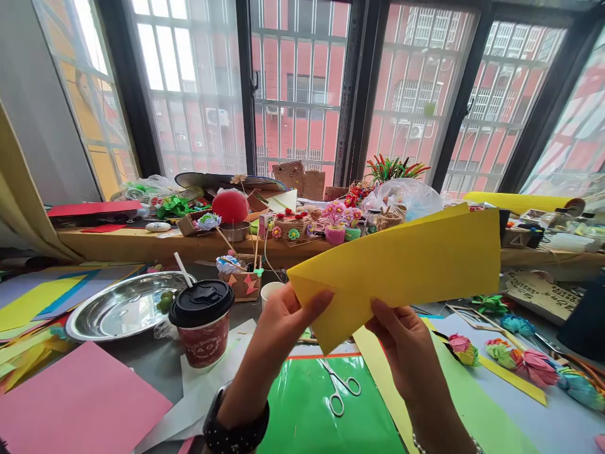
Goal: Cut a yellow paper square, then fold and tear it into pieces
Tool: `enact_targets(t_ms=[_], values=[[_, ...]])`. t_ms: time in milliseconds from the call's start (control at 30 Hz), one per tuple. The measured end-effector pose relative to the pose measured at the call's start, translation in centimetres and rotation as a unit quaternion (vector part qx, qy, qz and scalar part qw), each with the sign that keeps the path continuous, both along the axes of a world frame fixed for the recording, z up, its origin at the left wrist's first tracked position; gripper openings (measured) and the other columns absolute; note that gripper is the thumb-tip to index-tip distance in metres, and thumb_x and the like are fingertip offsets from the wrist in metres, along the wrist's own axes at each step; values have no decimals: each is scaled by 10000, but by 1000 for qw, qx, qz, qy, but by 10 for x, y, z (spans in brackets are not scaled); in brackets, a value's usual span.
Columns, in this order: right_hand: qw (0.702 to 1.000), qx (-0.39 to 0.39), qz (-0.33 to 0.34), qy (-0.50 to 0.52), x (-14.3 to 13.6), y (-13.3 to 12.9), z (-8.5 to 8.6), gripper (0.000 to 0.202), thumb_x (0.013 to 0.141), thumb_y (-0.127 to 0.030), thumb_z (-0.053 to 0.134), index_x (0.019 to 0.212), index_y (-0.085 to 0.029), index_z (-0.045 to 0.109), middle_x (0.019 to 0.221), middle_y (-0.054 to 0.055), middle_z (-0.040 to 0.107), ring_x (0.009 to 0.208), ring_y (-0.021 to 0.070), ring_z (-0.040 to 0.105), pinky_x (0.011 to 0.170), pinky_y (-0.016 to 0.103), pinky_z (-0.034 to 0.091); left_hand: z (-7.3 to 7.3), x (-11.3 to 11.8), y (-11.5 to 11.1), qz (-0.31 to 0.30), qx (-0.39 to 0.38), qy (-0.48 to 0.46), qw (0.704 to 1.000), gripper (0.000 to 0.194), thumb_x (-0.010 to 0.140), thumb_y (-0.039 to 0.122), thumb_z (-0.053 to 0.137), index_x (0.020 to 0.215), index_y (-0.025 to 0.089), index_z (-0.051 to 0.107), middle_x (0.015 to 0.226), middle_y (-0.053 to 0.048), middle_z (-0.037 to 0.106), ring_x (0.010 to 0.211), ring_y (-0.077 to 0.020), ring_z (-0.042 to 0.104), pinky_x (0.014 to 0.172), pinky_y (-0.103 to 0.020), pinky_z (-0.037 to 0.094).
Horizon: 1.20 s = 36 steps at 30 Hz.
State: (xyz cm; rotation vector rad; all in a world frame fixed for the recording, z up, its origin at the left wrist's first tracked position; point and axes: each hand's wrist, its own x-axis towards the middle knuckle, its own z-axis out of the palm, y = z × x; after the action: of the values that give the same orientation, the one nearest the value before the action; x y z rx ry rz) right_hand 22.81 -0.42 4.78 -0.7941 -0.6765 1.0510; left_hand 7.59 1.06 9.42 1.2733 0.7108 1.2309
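A sheet of yellow paper (416, 258), folded over with its layers parted at the upper right, is held up in front of me. My left hand (288, 321) pinches its lower left part, thumb on the near face. Along the lower edge, my right hand (399, 334) grips the same paper between thumb and fingers. The other fingers are partly hidden behind the sheet. Below the paper, small metal scissors (338, 388) lie on a glossy green sheet (302, 410), their blades partly hidden under the paper's tip.
To the left stand a lidded paper cup (203, 325) with a straw and a shiny metal plate (118, 309) bearing some green fruit. Pink paper (80, 403) lies at the front left. Folded paper flowers (534, 366) lie at right. Crafts, including a red balloon-like ball (230, 205), crowd the windowsill.
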Motion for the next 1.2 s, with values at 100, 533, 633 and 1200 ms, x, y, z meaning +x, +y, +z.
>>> enact_targets(t_ms=[100, 533, 633, 1200], values=[[999, -7, 23, 33, -6, -3, 4, 170, 543, -250, 758, 662, -176, 662, 559, -21, 652, 514, 96, 594, 532, 175, 499, -2, 7, -3, 19, -20, 27, 999, 194, 647, 285, 659, 765, 132, 648, 736, -39, 702, 663, -171, 638, 562, -219, 498], [993, -27, 59, -99, 6, -11, 13, 154, 518, -277, 760, 573, -147, 698, 488, 30, 667, 469, 125, 609, 504, 195, 487, 3, 12, -22, 247, 123, 192, 942, 108, 568, 277, 696, 567, 176, 659, 543, 12, 668, 526, -176, 619, 479, -239, 489], [998, 2, 11, -65, 18, -14, 15, 163, 488, -281, 774, 569, -163, 696, 489, 18, 660, 458, 118, 591, 488, 196, 488, 1, 18, -33, 260, 187, 181, 930, 78, 611, 285, 653, 623, 212, 675, 557, 31, 665, 503, -156, 602, 496, -244, 493], [984, 105, -119, 84, 26, -14, 15, 81, 639, -222, 697, 710, -258, 681, 666, -50, 694, 672, 87, 631, 642, 152, 502, 11, -5, -30, 192, 131, 202, 951, 96, 559, 262, 706, 517, 209, 638, 512, 26, 637, 492, -168, 578, 455, -247, 482]])
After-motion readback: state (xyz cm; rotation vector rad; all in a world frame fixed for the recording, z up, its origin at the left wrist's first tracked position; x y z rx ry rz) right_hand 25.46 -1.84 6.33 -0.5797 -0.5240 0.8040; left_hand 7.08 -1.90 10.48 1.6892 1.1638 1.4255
